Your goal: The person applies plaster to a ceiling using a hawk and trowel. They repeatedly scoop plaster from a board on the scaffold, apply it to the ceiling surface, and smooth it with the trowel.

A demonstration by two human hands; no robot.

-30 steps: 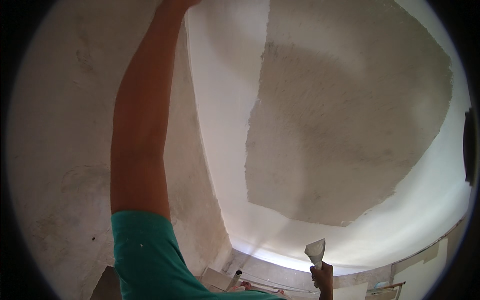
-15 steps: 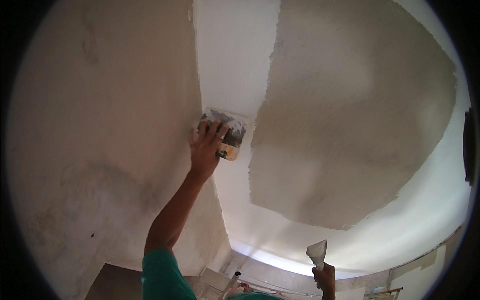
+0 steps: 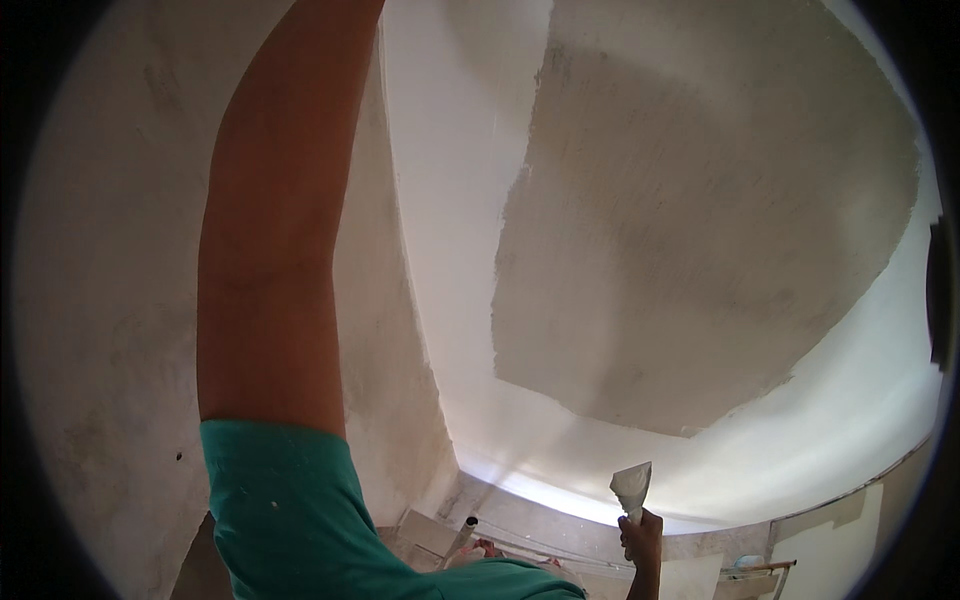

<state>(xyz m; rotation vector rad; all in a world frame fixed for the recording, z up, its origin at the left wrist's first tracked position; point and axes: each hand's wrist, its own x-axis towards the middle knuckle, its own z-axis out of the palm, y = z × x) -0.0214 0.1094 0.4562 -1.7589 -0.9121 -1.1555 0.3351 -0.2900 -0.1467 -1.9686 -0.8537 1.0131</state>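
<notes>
My left arm [image 3: 275,220] in a teal sleeve reaches up past the top edge, beside the line where the left wall [image 3: 120,250] meets the white ceiling [image 3: 460,120]; that hand and whatever it holds are out of sight. Low on the right, my right hand [image 3: 641,540] grips a putty knife [image 3: 630,488] by the handle, blade upward with pale filler on it. A large grey-beige patch [image 3: 700,220] with ragged edges covers much of the ceiling.
Along the bottom are a pipe [image 3: 465,533], pale boards [image 3: 428,533] and a rail [image 3: 765,569] with a small blue item [image 3: 747,561]. A dark shape [image 3: 938,290] sits at the right rim, and a brown surface [image 3: 192,565] at lower left.
Half a second ago my left hand was mid-view at the corner with a wide, flat scraper. It has since moved up out of view. My right hand has shifted slightly upward.
</notes>
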